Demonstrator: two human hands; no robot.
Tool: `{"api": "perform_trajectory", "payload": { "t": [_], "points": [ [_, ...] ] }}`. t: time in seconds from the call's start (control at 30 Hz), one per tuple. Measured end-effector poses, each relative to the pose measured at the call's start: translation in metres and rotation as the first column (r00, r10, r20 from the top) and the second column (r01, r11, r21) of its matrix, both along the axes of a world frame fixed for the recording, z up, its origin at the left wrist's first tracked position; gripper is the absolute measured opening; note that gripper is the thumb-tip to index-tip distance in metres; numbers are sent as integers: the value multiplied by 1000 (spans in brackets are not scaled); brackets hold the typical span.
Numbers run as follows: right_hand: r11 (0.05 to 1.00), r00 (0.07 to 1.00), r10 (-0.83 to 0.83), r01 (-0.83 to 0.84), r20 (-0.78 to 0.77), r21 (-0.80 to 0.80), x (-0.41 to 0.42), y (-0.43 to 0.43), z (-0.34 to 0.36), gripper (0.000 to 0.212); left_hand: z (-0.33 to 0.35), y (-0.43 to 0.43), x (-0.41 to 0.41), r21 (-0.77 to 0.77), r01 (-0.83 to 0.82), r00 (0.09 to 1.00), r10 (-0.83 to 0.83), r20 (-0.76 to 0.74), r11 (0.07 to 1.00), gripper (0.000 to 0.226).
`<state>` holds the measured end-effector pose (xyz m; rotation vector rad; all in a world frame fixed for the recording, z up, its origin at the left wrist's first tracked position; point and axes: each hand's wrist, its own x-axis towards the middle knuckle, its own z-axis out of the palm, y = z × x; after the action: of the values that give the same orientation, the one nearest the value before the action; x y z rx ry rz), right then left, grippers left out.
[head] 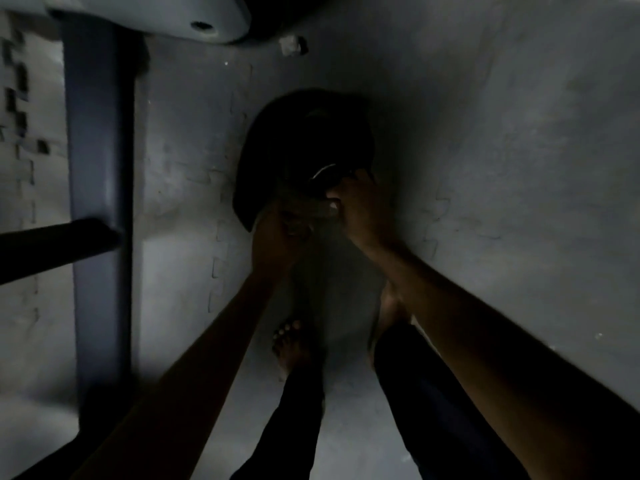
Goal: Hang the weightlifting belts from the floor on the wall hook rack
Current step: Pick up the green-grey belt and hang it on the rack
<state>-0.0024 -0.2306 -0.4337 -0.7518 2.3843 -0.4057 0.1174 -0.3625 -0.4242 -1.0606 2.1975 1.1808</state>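
A black weightlifting belt [298, 133], curled into a loop, hangs over the grey mat floor [485, 168] in the dim middle of the head view. My left hand [277, 233] grips the belt's near end from below. My right hand [360, 206] grips the same end beside a metal buckle [323, 173]. Both arms reach forward and down. The wall hook rack is out of view.
A dark blue machine post [100, 202] runs down the left side, with a black bar [52, 247] sticking out of it to the left. A pale machine shell [173, 19] overhangs the top left. My bare feet [291, 344] stand below the belt.
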Motion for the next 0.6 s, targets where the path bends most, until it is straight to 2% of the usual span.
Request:
{"api": "perform_trajectory", "payload": {
  "t": [0.1,0.2,0.3,0.4,0.47,0.53,0.6],
  "points": [
    [930,964,-244,264,107,-254,-10,-1,56,22,46,-10,-13,56,-80,995,77,58,995,55],
    [804,834,-446,533,326,-265,-28,-4,128,28,116,-14,-38,201,-134,989,143,-31,970,44],
    [624,688,-562,717,458,-311,-44,-4,216,35,208,-12,-60,348,-205,952,268,-146,915,22],
    [413,540,-608,841,583,-349,-49,1,306,32,296,-12,-76,361,-101,927,219,-305,927,23],
    [295,438,-586,899,681,-324,-46,8,368,31,360,-12,-78,345,-5,912,146,-384,939,10],
    [242,409,-506,912,759,-331,-43,15,425,28,417,-9,-81,352,48,887,122,-445,935,7],
    [215,419,-441,908,793,-360,-41,24,486,27,478,-1,-83,367,45,842,162,-514,929,13]
  ]
}}
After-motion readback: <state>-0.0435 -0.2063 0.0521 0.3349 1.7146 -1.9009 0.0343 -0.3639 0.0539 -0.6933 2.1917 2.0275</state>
